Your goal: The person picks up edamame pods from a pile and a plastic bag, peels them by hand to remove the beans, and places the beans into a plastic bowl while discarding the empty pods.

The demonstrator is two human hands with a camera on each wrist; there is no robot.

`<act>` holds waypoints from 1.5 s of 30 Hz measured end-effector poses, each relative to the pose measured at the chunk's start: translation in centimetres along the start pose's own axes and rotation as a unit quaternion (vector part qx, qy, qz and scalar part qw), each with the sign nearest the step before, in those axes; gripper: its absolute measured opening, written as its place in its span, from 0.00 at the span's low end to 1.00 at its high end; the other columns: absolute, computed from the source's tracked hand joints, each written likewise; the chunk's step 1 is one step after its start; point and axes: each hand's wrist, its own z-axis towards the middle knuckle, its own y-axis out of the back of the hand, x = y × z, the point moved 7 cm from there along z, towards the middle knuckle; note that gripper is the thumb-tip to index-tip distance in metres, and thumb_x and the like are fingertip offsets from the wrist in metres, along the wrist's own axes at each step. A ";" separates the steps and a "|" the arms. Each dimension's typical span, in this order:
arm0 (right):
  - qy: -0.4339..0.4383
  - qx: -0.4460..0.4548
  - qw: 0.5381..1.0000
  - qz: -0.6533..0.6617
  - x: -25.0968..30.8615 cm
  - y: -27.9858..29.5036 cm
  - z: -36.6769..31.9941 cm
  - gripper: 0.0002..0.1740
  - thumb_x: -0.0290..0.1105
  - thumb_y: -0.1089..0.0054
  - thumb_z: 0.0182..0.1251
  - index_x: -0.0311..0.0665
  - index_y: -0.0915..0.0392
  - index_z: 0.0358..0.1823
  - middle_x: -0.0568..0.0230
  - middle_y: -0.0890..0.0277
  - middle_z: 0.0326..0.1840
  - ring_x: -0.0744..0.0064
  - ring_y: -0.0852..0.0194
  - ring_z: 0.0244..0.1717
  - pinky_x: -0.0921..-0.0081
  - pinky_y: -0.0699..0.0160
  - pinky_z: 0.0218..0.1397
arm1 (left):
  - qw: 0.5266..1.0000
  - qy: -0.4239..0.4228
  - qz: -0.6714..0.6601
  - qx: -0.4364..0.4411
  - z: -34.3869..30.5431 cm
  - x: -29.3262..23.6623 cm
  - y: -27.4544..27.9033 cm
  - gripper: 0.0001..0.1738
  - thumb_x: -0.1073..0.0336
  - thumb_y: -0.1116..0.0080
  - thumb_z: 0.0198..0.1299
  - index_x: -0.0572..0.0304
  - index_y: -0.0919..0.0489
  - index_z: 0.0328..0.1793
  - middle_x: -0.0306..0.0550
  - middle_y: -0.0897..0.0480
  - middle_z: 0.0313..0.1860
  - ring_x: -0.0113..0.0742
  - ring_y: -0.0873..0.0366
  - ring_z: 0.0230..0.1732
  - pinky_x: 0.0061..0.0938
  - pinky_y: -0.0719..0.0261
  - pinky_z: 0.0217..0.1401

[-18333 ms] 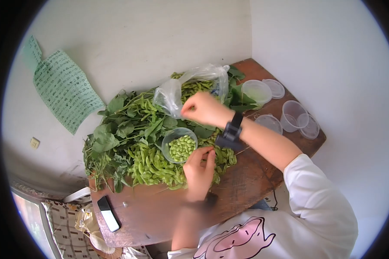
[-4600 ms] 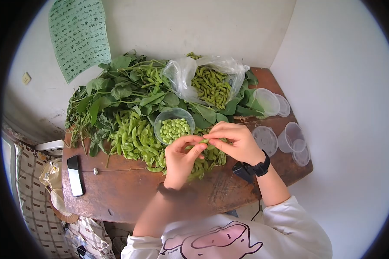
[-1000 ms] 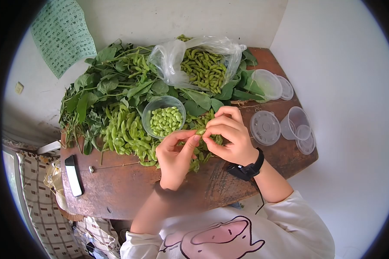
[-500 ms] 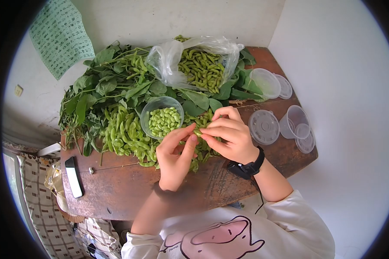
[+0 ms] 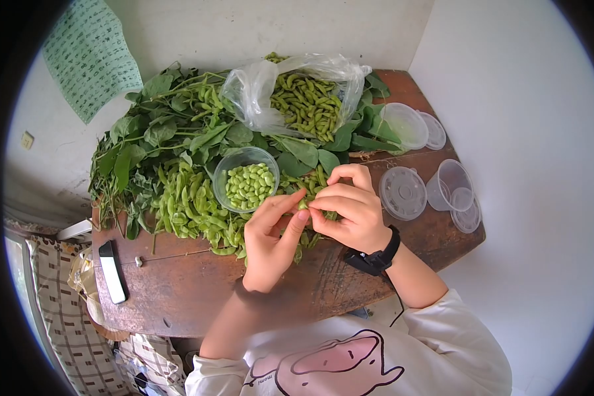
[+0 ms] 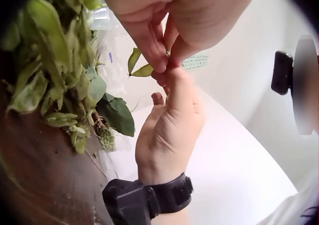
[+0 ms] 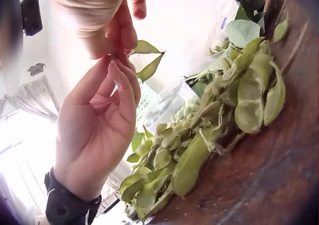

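Observation:
Above the pods in front of the bowl, my left hand (image 5: 269,241) and right hand (image 5: 353,211) meet at the fingertips. Between them both pinch a green soybean pod (image 5: 303,205). In the right wrist view this pod (image 7: 149,65) is split, its two halves spread in a V; the left wrist view shows the same spread halves (image 6: 142,71). The fingertips hide its other end. A clear plastic bowl (image 5: 218,190) of shelled green beans (image 5: 247,185) stands just beyond my left fingers. Pods (image 5: 191,204) lie heaped left of my hands, and several near them are opened and flat (image 7: 249,108).
A clear plastic bag (image 5: 251,99) of pods (image 5: 307,105) stands at the back. Leafy stalks (image 5: 158,129) cover the back left. Plastic tubs (image 5: 442,188) and lids (image 5: 402,193) are on the right. A phone (image 5: 112,274) lies at the wooden table's (image 5: 178,290) left.
Long before, my right hand was over the bag; since then both hands have met at a pod in front of the bowl. Over the last second my fingertips shift slightly on the pod.

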 end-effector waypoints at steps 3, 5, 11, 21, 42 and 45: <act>0.007 0.002 1.000 -0.016 0.2 0.1 0.1 0.12 0.26 0.26 0.40 0.43 0.19 0.28 0.74 0.22 0.32 0.63 0.29 0.43 0.66 0.33 0.48 | 1.000 -0.006 0.019 -0.005 0.1 -0.5 -0.1 0.17 0.77 0.41 0.63 0.69 0.20 0.59 0.48 0.21 0.47 0.30 0.20 0.47 0.21 0.18 0.47; 0.010 0.005 1.000 -0.029 0.3 0.0 0.1 0.12 0.26 0.26 0.39 0.43 0.19 0.28 0.74 0.22 0.32 0.63 0.30 0.44 0.66 0.33 0.49 | 0.999 -0.008 0.043 -0.010 0.1 -0.7 -0.1 0.15 0.77 0.43 0.64 0.70 0.20 0.57 0.48 0.21 0.47 0.30 0.19 0.44 0.21 0.18 0.46; -0.020 -0.007 1.000 -0.014 -0.7 0.0 -0.2 0.11 0.25 0.28 0.42 0.43 0.20 0.29 0.74 0.21 0.33 0.63 0.30 0.44 0.66 0.34 0.49 | 0.998 0.055 -0.016 -0.022 -0.3 1.0 0.5 0.15 0.79 0.47 0.66 0.72 0.22 0.58 0.48 0.19 0.46 0.30 0.18 0.40 0.21 0.18 0.46; -0.069 0.031 0.996 -0.047 -1.7 0.4 0.0 0.08 0.26 0.30 0.47 0.42 0.22 0.27 0.69 0.24 0.37 0.59 0.33 0.45 0.64 0.35 0.52 | 0.991 0.063 -0.115 -0.041 0.0 0.6 0.5 0.25 0.80 0.47 0.66 0.70 0.32 0.69 0.48 0.18 0.49 0.28 0.21 0.49 0.22 0.22 0.54; -0.010 -0.006 1.000 0.005 0.0 0.3 0.1 0.12 0.23 0.28 0.43 0.42 0.17 0.32 0.69 0.24 0.44 0.59 0.34 0.48 0.64 0.31 0.51 | 0.988 0.079 -0.135 -0.001 0.0 0.5 -0.1 0.23 0.80 0.41 0.62 0.71 0.28 0.64 0.53 0.18 0.53 0.32 0.20 0.52 0.26 0.22 0.58; -0.052 -0.055 0.997 -0.002 -0.3 1.3 0.4 0.10 0.22 0.31 0.46 0.41 0.18 0.32 0.65 0.26 0.41 0.59 0.31 0.46 0.66 0.29 0.49 | 0.990 0.063 -0.124 -0.011 0.0 0.6 0.1 0.21 0.81 0.38 0.60 0.71 0.26 0.61 0.52 0.19 0.53 0.32 0.20 0.51 0.25 0.21 0.58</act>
